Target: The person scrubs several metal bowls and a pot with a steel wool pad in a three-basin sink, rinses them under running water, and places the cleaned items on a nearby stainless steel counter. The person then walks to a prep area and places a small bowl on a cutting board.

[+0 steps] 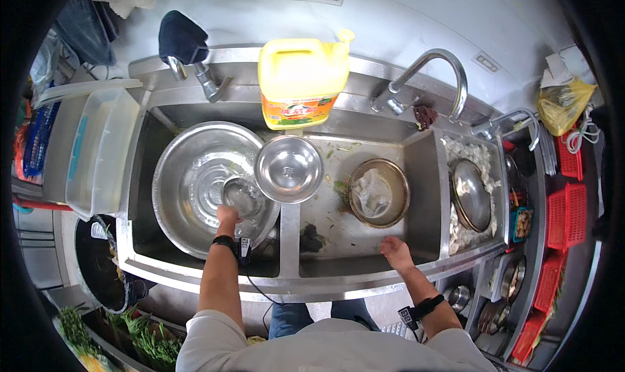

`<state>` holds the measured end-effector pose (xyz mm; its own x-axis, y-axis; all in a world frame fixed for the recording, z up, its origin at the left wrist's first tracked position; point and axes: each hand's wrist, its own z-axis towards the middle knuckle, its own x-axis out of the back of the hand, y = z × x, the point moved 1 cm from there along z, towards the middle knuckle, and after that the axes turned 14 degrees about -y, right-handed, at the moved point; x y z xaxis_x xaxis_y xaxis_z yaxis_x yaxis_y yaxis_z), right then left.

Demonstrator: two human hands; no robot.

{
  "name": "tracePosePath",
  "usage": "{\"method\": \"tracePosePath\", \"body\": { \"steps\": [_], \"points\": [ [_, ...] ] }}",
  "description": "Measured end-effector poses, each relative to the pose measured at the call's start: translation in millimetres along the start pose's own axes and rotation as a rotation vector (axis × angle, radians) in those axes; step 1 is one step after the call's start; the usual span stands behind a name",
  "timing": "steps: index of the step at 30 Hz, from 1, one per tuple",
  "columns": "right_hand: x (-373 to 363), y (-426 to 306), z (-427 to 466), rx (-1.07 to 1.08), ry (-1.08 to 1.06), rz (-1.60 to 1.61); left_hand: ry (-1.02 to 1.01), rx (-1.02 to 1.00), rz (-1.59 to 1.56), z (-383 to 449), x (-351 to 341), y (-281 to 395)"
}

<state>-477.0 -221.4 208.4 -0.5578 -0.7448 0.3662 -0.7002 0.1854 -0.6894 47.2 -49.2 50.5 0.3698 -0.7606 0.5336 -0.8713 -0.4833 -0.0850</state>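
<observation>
My left hand (228, 214) grips the rim of a small metal bowl (240, 196), which lies tilted in the water of a large stainless steel basin (168, 191). That basin stands in the left sink compartment. Over the divider, beside the basin's right rim, sits an empty steel bowl (290, 169). My right hand (396, 252) is over the front of the right compartment, its fingers curled, touching no bowl; whether it holds anything small is not visible. Just behind it a browned metal bowl (355, 211) contains cloudy water and a whitish, translucent piece of film or cloth.
A yellow detergent jug (302, 86) stands behind the divider between two faucets. Food scraps (311, 238) lie on the right sink floor. Farther right, a glass lid (471, 196) rests on pale pieces in a tray. A plastic container (105, 152) is at left, above a black bin (95, 264).
</observation>
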Motion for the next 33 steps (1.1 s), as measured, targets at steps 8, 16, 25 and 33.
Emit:
{"method": "tracePosePath", "body": {
  "steps": [8,16,25,33],
  "points": [
    [19.0,-0.8,76.8,0.077,-0.010,-0.178,1.161,0.212,-0.510,-196.4,120.3,-25.0],
    [66.2,40.3,185.1,-0.353,0.168,-0.454,0.839,-0.056,-1.424,-236.7,166.8,83.6],
    [67.8,120.4,248.8,-0.436,0.000,0.342,1.135,0.247,-0.630,-250.1,175.1,209.9],
    [70.2,89.5,202.9,0.061,0.249,-0.137,0.184,-0.510,-0.740,-160.5,116.0,421.7]
  ]
}}
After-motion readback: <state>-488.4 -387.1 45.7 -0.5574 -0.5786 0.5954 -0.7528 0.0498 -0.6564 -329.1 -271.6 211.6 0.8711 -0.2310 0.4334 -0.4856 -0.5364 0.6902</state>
